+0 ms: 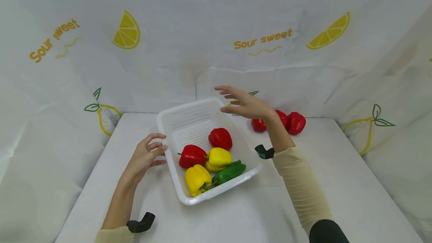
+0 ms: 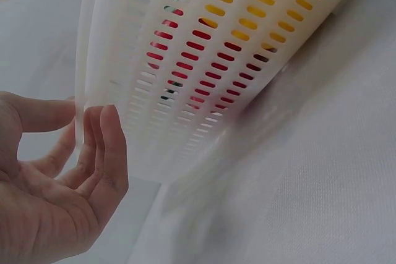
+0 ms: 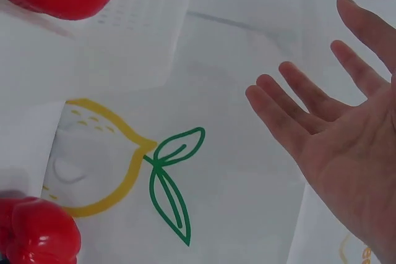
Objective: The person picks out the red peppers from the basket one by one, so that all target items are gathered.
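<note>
A white plastic basket (image 1: pixel 183 134) sits at an angle on the table. Inside are two red bell peppers, one red pepper (image 1: pixel 220 138) behind the other red pepper (image 1: pixel 192 156). Two yellow bell peppers, the upper yellow pepper (image 1: pixel 219 159) and the lower yellow pepper (image 1: pixel 197 179), and a green pepper (image 1: pixel 230 172) lie near its front. My left hand (image 1: pixel 145 156) pinches the basket's left rim between thumb and fingers; the left wrist view shows the slotted wall (image 2: pixel 179 60) beside the fingertips. My right hand (image 1: pixel 246 103) hovers by the far right corner, fingers spread, holding nothing.
Several more red bell peppers (image 1: pixel 296 123) lie on the table's far right, partly behind my right forearm. The white table (image 1: pixel 303 183) meets a white sheet (image 1: pixel 189 55) printed with lemons at its back and sides.
</note>
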The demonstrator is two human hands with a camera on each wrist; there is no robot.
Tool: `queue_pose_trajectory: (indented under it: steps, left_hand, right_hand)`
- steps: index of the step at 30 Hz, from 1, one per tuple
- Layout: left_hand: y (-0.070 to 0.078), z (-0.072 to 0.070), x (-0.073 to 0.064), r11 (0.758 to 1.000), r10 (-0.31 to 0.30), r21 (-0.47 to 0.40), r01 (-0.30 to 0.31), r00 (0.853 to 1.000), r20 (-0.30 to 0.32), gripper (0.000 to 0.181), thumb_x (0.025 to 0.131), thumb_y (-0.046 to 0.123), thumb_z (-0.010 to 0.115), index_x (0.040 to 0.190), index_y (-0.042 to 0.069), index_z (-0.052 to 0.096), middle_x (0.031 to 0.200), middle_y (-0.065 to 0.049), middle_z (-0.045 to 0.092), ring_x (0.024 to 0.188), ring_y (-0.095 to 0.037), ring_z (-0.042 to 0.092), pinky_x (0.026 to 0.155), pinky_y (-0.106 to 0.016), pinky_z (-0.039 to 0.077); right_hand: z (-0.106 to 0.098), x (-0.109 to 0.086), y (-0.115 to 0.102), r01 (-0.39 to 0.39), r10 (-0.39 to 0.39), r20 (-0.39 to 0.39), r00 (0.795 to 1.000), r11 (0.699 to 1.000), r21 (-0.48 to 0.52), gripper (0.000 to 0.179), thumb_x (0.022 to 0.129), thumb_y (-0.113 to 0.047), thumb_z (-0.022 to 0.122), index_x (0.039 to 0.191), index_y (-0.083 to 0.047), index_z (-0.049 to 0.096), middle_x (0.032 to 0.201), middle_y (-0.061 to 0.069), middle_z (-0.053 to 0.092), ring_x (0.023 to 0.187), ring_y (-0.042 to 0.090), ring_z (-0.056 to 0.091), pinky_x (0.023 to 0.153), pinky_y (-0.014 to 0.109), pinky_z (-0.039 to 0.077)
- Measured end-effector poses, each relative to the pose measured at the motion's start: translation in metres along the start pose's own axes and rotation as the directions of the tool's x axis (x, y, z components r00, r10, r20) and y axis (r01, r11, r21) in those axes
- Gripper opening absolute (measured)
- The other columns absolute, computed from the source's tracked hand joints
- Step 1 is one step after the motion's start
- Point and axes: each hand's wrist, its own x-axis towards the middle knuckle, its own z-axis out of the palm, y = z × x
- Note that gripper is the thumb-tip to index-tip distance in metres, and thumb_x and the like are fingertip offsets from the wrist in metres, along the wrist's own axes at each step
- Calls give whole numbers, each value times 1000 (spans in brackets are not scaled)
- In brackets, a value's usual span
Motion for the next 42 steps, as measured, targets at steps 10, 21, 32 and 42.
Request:
queue_pose_trajectory:
  steps: [10, 21, 32, 42]
  left_hand:
    - [0, 1, 0, 1000, 9, 10, -9, 1000, -8, 53, 105, 24, 72, 150, 9, 49, 108, -2, 68, 95, -14, 74, 88, -40, 70]
    - [-1, -2, -2, 1000, 10, 4, -10, 1000, -2, 52, 106, 24, 71, 151, 10, 49, 108, -1, 68, 93, -12, 74, 85, -35, 70]
    - [-3, -2, -3, 1000, 4, -2, -4, 1000, 2, 53, 106, 25, 71, 152, 10, 48, 105, 1, 69, 92, -12, 74, 86, -36, 70]
    - [-1, 1, -1, 1000, 9, 1, -9, 1000, 6, 53, 106, 25, 72, 151, 9, 48, 106, 0, 69, 94, -12, 74, 86, -35, 70]
  right_hand:
    - [17, 23, 11, -112, 112, 168, 979, 994, -9, 71, 103, -22, 73, 166, -19, 41, 170, 14, 43, 155, 41, 47, 123, 61, 50]
    - [28, 43, 30, -266, 246, 419, 874, 964, -11, 72, 97, -19, 78, 161, -25, 48, 165, 15, 51, 152, 41, 52, 119, 55, 55]
    - [46, 56, 44, -467, 359, 570, 739, 883, 49, 80, 91, -6, 81, 159, -32, 50, 170, 18, 44, 152, 37, 52, 113, 57, 59]
    - [54, 59, 51, -505, 362, 643, 675, 862, 45, 80, 89, -6, 82, 159, -30, 51, 176, 14, 37, 153, 37, 48, 112, 59, 59]
